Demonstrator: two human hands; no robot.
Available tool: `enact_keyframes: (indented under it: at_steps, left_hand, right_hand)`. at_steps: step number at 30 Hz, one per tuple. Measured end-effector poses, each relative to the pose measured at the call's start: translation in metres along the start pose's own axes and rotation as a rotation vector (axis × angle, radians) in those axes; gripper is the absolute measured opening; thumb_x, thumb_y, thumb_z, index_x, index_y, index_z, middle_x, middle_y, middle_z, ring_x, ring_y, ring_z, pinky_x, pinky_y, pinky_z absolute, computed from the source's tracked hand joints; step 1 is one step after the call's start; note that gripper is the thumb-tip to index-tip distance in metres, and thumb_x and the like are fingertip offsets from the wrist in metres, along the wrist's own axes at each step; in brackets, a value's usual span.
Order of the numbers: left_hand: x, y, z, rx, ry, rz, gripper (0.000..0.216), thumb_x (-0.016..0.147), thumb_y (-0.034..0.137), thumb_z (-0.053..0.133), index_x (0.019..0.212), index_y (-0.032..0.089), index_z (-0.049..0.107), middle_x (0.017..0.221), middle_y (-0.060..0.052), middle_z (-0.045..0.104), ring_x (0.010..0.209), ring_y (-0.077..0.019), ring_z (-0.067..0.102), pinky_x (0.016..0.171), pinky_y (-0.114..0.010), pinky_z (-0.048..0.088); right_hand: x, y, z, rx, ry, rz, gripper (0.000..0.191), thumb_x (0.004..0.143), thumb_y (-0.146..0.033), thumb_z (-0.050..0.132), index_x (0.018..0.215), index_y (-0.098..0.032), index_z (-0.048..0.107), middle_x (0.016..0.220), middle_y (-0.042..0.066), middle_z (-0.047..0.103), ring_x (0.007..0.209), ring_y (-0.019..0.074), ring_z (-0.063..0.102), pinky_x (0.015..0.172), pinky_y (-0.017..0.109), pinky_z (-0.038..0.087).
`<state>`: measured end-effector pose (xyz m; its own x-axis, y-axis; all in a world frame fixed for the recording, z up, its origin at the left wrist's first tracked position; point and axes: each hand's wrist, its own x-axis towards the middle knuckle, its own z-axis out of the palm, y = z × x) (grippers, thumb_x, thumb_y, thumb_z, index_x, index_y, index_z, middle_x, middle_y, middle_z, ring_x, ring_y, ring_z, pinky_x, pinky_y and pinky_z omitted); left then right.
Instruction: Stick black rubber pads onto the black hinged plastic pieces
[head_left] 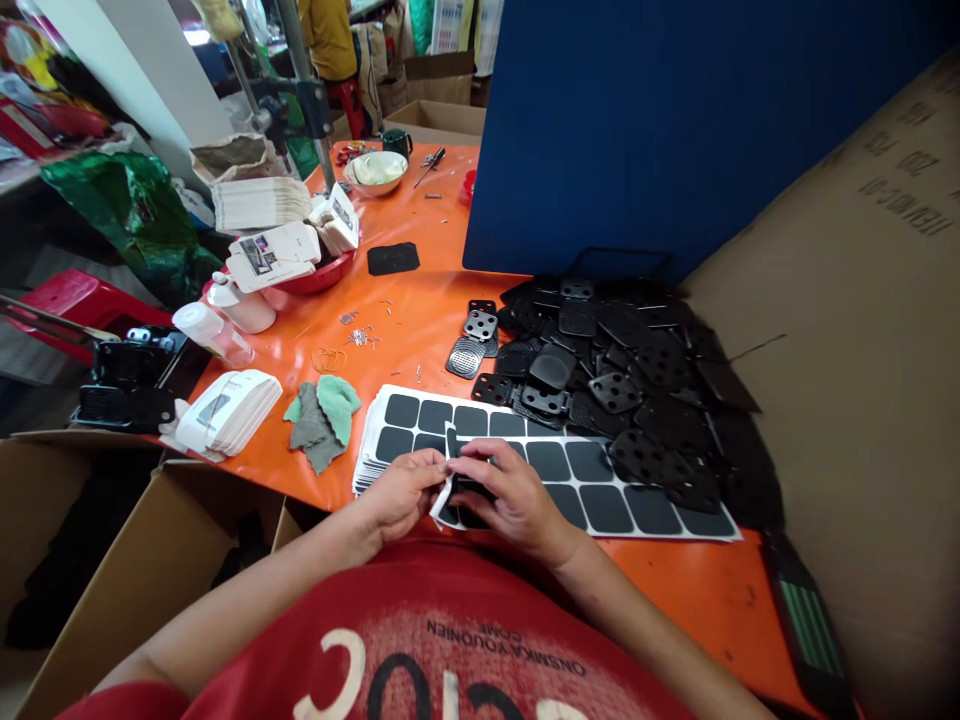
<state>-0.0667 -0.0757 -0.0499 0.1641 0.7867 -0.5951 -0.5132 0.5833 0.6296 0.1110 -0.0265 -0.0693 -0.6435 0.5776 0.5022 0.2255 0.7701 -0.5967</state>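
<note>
A white sheet of black square stickers [548, 461] lies in front of me, its near left end curled upward. My left hand [409, 492] is closed in a pinch on that curled edge. Just to the right, my right hand [517, 497] has thumb and fingers bent around the same raised part, closed on a sticker there; its fingertips are partly hidden. Under and beside it sits a stack of similar sheets [403, 410]. Black perforated plates [615, 392] are heaped over the sheet's far right part.
A green and grey cloth [322, 420], a bundle of folded white boxes [232, 410] and loose metal pins [361, 338] are on the orange table [420, 315]. A blue board [600, 130] and a cardboard carton [847, 300] stand at the right. An open carton [150, 590] is below left.
</note>
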Motion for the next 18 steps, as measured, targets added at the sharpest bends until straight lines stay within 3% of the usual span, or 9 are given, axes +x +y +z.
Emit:
enact_keyframes:
  at_steps: [5, 10, 15, 18]
  left_hand:
    - [0.0014, -0.002, -0.0027, -0.081, -0.001, -0.038, 0.032, 0.058, 0.03, 0.081, 0.067, 0.015, 0.054, 0.054, 0.004, 0.05, 0.047, -0.008, 0.045, 0.048, -0.02, 0.038]
    - [-0.0028, 0.0004, -0.0013, -0.105, 0.021, -0.015, 0.037, 0.059, 0.034, 0.084, 0.068, 0.016, 0.053, 0.056, 0.004, 0.05, 0.047, -0.0072, 0.045, 0.047, -0.02, 0.038]
    - [-0.0037, 0.001, -0.0012, -0.081, -0.011, 0.012, 0.039, 0.059, 0.035, 0.086, 0.068, 0.016, 0.052, 0.055, 0.005, 0.05, 0.045, -0.006, 0.042, 0.047, -0.02, 0.038]
    - [-0.0023, -0.0027, -0.0017, -0.1, -0.012, 0.013, 0.038, 0.058, 0.033, 0.086, 0.069, 0.016, 0.053, 0.055, 0.005, 0.051, 0.046, -0.0063, 0.043, 0.048, -0.02, 0.037]
  right_hand:
    - [-0.0017, -0.0038, 0.0036, 0.013, 0.065, -0.029, 0.028, 0.089, -0.021, 0.063, 0.116, -0.03, 0.063, 0.111, 0.007, 0.055, 0.099, 0.0207, 0.058, 0.081, 0.037, 0.054]
    - [-0.0057, -0.006, 0.0029, -0.021, 0.046, -0.004, 0.017, 0.088, -0.021, 0.064, 0.104, -0.027, 0.067, 0.111, 0.008, 0.055, 0.099, 0.0217, 0.058, 0.082, 0.038, 0.054]
    - [-0.0066, -0.007, 0.0007, -0.017, 0.008, 0.081, 0.042, 0.089, -0.028, 0.064, 0.129, -0.024, 0.054, 0.118, 0.013, 0.051, 0.107, 0.0254, 0.055, 0.087, 0.042, 0.053]
    - [-0.0042, -0.0075, 0.0002, -0.031, 0.0, 0.049, 0.034, 0.09, -0.025, 0.062, 0.124, -0.028, 0.058, 0.117, 0.01, 0.051, 0.105, 0.0245, 0.055, 0.085, 0.042, 0.053]
